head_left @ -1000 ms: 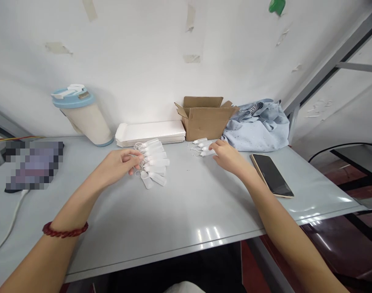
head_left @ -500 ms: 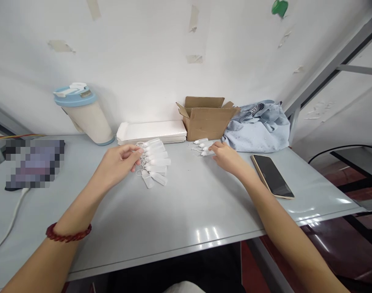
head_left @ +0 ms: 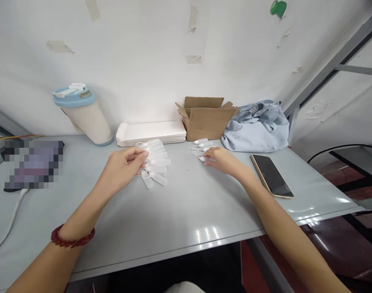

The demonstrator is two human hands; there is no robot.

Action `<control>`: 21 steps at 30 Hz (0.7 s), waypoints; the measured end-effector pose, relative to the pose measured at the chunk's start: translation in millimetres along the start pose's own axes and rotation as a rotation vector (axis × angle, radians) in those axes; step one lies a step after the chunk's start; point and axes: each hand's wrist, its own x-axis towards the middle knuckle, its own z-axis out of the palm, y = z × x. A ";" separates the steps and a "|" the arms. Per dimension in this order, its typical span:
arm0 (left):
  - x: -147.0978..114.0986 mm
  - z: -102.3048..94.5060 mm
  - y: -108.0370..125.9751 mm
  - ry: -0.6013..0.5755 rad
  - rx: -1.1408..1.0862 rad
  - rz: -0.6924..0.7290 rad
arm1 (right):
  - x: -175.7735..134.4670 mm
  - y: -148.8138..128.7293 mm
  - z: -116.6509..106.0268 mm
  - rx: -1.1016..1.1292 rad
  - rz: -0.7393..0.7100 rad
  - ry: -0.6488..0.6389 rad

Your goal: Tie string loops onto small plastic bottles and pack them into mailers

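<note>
Translucent tags [head_left: 159,162] right beside left fingers [head_left: 138,162]

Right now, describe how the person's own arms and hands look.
The left hand and right hand are ungloved, with no sleeves visible on either forearm. A dark red, bead-like bracelet circles the left wrist; no bracelet shows on the right.

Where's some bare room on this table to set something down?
Bare: the table from the plastic pieces to its front edge, between forearms. Crowded: by left hand and right hand; along the wall, cup, white stack, box, cloth.
</note>
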 end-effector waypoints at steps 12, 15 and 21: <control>-17.3 19.2 11.3 -0.241 -0.130 0.105 | -12.5 -39.9 -9.1 0.790 -0.137 -0.029; -19.9 22.6 11.9 -0.285 -0.135 0.137 | -14.9 -47.8 -8.8 0.949 -0.131 -0.049; -22.9 27.3 10.0 -0.359 -0.096 0.234 | -17.8 -56.2 -7.5 1.078 -0.139 -0.080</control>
